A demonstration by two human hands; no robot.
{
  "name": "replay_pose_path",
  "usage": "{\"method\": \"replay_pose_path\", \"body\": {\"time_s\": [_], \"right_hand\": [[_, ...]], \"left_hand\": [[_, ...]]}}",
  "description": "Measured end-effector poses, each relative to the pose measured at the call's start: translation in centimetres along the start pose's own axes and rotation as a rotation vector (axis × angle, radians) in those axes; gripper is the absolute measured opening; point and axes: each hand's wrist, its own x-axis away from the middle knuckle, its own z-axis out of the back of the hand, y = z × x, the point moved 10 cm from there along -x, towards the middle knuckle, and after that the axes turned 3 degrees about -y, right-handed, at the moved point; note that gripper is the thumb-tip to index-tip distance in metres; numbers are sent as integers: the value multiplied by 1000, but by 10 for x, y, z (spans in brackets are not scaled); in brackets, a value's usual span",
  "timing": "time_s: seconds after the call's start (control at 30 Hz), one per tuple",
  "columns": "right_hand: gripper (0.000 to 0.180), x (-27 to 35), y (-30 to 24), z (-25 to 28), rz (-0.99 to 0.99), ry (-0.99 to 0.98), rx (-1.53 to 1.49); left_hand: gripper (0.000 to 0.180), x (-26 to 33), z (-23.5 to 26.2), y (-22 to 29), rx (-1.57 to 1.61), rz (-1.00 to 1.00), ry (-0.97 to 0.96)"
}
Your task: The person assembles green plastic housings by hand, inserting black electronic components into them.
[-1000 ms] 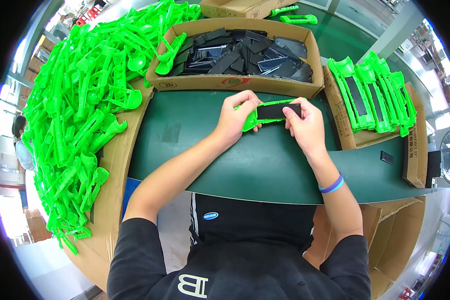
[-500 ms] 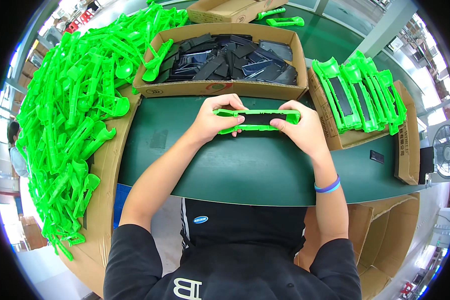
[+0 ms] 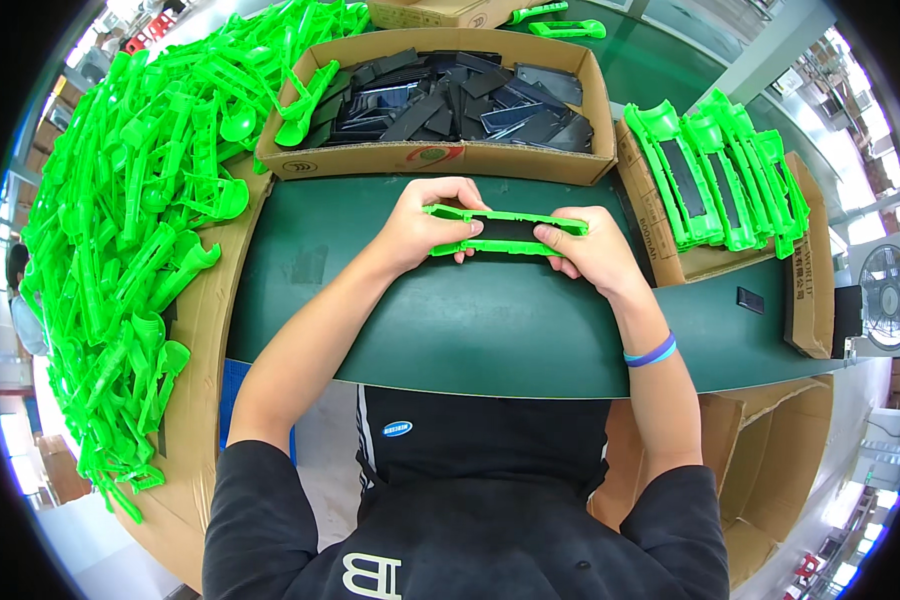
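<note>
Green frame (image 3: 515,216), mid-view, has a black panel (image 3: 507,230) lying in it, apparently nearly seated. The left hand (image 3: 422,228) and right hand (image 3: 598,247) grip its ends, fingers curled around, thumbs at the panel's ends. Finished-looking frames (image 3: 705,180) stand at right; a large green pile (image 3: 120,220) at left and loose panels (image 3: 420,110) at upper centre remain.

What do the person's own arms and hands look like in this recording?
Short black sleeves cover the upper arms, leaving both forearms bare. The left hand and right hand wear no gloves. A purple and light-blue wristband circles the right forearm; the left has none.
</note>
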Motion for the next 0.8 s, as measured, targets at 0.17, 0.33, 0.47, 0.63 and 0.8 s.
{"method": "replay_pose_path", "body": {"time_s": [0.17,0.33,0.47,0.63,0.8], "right_hand": [[18,-3,0,3,-9,124,24],[17,0,-3,7,35,171,71],[15,11,-5,20,-10,154,126],[13,-3,-9,-7,93,65,2],[17,4,-17,6,249,212,83]], "left_hand": [[7,-1,6,-1,-4,0,49],[8,-2,4,-3,17,23,55],[11,-15,-10,-3,35,-18,-32],[15,4,12,5,-84,-38,56],[9,0,10,0,-19,-32,93]]}}
